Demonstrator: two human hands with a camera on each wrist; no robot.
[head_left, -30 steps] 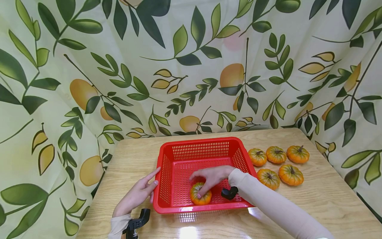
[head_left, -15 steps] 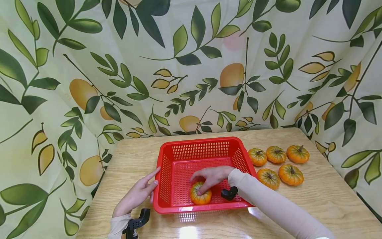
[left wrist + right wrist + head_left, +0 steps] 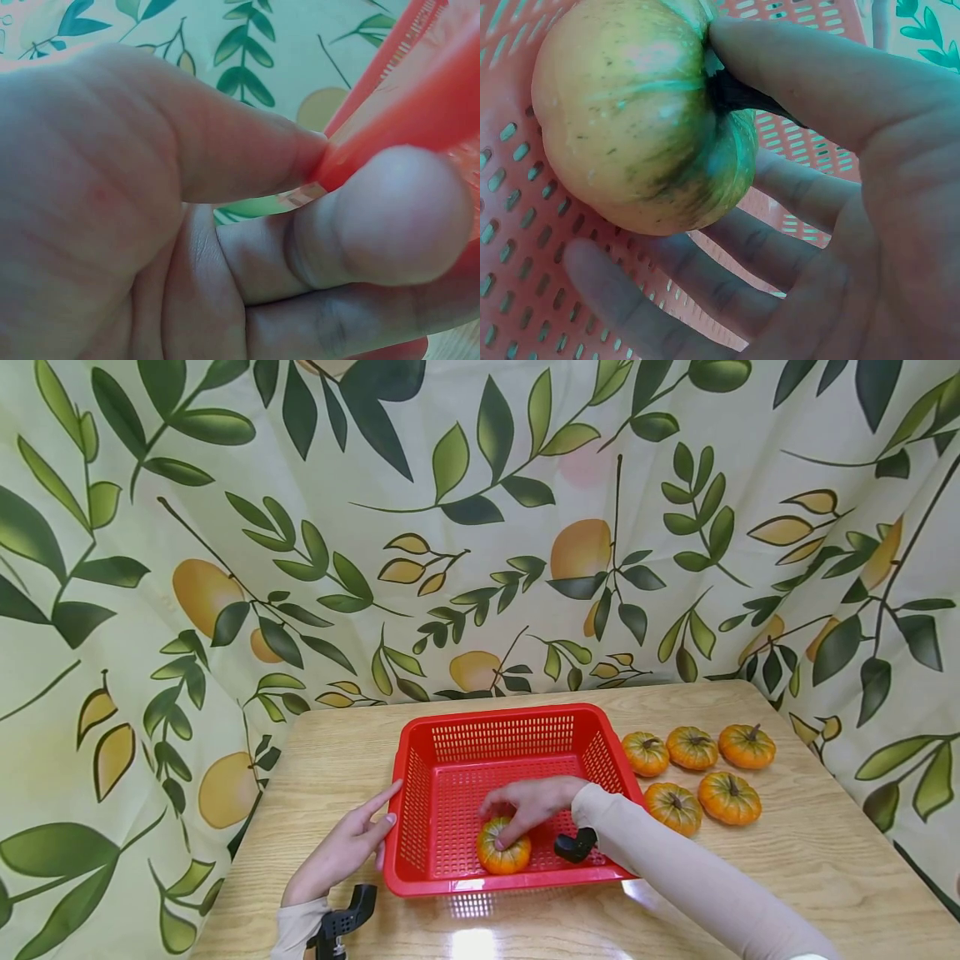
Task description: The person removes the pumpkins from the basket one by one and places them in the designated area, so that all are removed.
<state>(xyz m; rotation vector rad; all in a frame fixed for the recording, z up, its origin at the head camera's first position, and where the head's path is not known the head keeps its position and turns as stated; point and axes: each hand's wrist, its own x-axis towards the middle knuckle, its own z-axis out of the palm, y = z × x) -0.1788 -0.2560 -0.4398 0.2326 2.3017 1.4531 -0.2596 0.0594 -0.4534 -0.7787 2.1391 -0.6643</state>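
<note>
A red plastic basket [image 3: 510,715] with perforated sides stands on the table, tilted slightly in the head view. My left hand [image 3: 347,847] holds its left rim; in the left wrist view, the thumb [image 3: 255,154] touches the red edge and the other fingers lie beneath it. Inside the basket, near its front wall, my right hand [image 3: 528,810] grips a small orange pumpkin [image 3: 501,858]. In the right wrist view, the thumb [image 3: 795,67] presses beside the pumpkin's dark stem, while the fingers [image 3: 727,289] reach around its lower side, partly hidden behind it.
Several more small pumpkins [image 3: 730,797] sit on the wooden table [image 3: 337,760] just right of the basket, in two rows. A cloth [image 3: 480,568] printed with leaves and fruit hangs behind and at both sides. A black camera mount [image 3: 348,914] is on the left wrist.
</note>
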